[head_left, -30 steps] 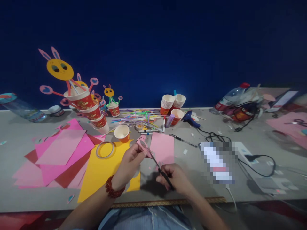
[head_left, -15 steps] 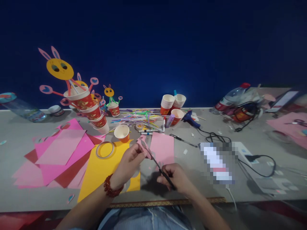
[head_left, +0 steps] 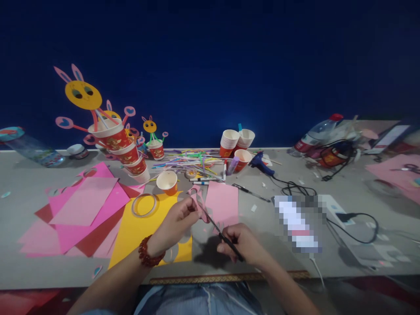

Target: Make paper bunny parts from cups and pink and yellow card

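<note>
Between its thumb and fingers, my left hand (head_left: 182, 217) pinches a piece of pink paper (head_left: 200, 203) with a curved, cut outline. My right hand (head_left: 239, 244) is closed around the handles of black-handled scissors (head_left: 226, 238). Their blades point up and left and reach the pink paper near my left fingertips. Behind the blades lies a pink paper sheet (head_left: 222, 201) on the table. A yellow sheet (head_left: 131, 238) with round cut-outs is partly under my left forearm, and a roll of tape (head_left: 144, 205) rests on it.
Pink and red sheets (head_left: 83, 201) lie piled at the left. Paper cups with yellow rabbit figures (head_left: 113, 135) stand behind them. Several colourful sticks (head_left: 193, 162), a white cup (head_left: 167, 182) and a blue glue gun (head_left: 260, 163) sit farther back. Cables (head_left: 295, 188) and a blurred-out phone-like object (head_left: 297, 223) are right.
The scissors and my right hand have shifted very slightly right and down. The pink paper has tilted a little in my left fingers, which keep their pinch.
</note>
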### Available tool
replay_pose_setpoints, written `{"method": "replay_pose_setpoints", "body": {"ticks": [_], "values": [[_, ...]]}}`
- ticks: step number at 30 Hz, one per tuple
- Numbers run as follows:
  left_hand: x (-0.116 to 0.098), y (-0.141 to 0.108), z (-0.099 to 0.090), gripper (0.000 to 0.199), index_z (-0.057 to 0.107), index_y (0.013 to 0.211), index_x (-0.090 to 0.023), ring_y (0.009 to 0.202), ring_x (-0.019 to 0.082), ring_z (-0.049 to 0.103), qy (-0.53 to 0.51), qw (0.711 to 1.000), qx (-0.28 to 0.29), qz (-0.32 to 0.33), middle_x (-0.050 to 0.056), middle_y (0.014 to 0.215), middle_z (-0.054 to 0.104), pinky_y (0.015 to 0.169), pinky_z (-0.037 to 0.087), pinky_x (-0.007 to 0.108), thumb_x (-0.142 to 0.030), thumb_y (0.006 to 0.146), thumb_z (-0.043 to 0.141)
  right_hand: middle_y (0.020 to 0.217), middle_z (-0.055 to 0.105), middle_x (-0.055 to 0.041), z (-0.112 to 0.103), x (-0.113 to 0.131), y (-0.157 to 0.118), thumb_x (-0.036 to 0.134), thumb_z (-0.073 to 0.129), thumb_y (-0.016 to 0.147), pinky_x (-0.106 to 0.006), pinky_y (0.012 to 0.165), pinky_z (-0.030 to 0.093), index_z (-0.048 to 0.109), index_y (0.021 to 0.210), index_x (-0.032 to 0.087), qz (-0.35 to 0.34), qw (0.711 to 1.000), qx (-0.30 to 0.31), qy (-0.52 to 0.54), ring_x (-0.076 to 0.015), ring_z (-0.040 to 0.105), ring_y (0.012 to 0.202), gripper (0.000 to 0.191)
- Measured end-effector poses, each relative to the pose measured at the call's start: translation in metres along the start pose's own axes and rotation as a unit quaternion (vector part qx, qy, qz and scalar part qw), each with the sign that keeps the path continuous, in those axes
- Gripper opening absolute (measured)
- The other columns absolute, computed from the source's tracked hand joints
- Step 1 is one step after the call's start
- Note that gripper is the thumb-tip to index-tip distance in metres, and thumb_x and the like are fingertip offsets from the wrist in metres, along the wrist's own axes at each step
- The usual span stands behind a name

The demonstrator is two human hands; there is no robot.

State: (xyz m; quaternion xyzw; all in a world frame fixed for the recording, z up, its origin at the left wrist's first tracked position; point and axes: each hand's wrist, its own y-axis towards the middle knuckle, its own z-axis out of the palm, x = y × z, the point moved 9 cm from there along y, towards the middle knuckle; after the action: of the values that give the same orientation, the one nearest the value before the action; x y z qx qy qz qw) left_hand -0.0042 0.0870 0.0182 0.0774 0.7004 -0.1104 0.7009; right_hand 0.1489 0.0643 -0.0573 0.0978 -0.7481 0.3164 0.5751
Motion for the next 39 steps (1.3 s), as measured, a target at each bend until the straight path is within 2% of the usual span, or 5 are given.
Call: {"method": "replay_pose_setpoints", "body": {"ticks": [5,13,20,28,39], "values": [[0.0,0.0,0.001,0.017,0.062,0.083,-0.017,0.082,0.019,0.06,-0.011,1.0,0.004,-0.005,0.004,0.084,0.065,0.078,0.044,0.03,-0.033,0.088,0.061,0.039,0.048,0.0053,0.003,-0.002,0.0,0.067,0.079,0.06,-0.021,0.04,0.026,0.04,0.048,0.021,0.009,1.0,0.011,0.018,-0.0078,0.039,0.038,0.061],[0.004,0.0,0.002,0.015,0.06,0.083,-0.018,0.083,0.02,0.062,-0.042,0.999,0.018,-0.012,0.004,0.084,0.066,0.08,0.046,0.032,-0.031,0.088,0.062,0.037,0.045,0.0059,-0.002,-0.002,0.0,0.066,0.079,0.061,-0.02,0.038,0.022,0.038,0.046,0.021,-0.005,1.0,0.004,-0.01,-0.0072,0.035,0.037,0.062],[0.005,0.002,0.01,0.018,0.056,0.079,-0.019,0.085,0.02,0.063,-0.07,0.996,0.051,-0.023,0.004,0.083,0.066,0.083,0.046,0.033,-0.033,0.088,0.063,0.04,0.049,0.0056,-0.001,-0.001,-0.002,0.062,0.081,0.061,-0.019,0.038,0.025,0.042,0.048,0.021,-0.002,1.0,0.016,-0.007,-0.008,0.041,0.038,0.058],[0.006,0.001,0.012,0.019,0.056,0.079,-0.019,0.083,0.019,0.062,-0.067,0.996,0.055,-0.029,0.003,0.082,0.067,0.081,0.045,0.032,-0.033,0.087,0.065,0.04,0.05,0.005,0.0,-0.001,-0.002,0.059,0.081,0.062,-0.02,0.039,0.026,0.047,0.049,0.02,0.018,0.999,0.024,-0.012,-0.0083,0.042,0.039,0.053],[0.004,0.002,0.012,0.017,0.058,0.08,-0.019,0.086,0.02,0.063,-0.05,0.997,0.054,-0.027,0.003,0.081,0.066,0.082,0.045,0.032,-0.033,0.087,0.064,0.04,0.048,0.0056,0.0,-0.005,-0.001,0.063,0.078,0.063,-0.019,0.038,0.023,0.041,0.047,0.021,0.004,1.0,0.023,-0.014,-0.0073,0.037,0.038,0.059]]}}
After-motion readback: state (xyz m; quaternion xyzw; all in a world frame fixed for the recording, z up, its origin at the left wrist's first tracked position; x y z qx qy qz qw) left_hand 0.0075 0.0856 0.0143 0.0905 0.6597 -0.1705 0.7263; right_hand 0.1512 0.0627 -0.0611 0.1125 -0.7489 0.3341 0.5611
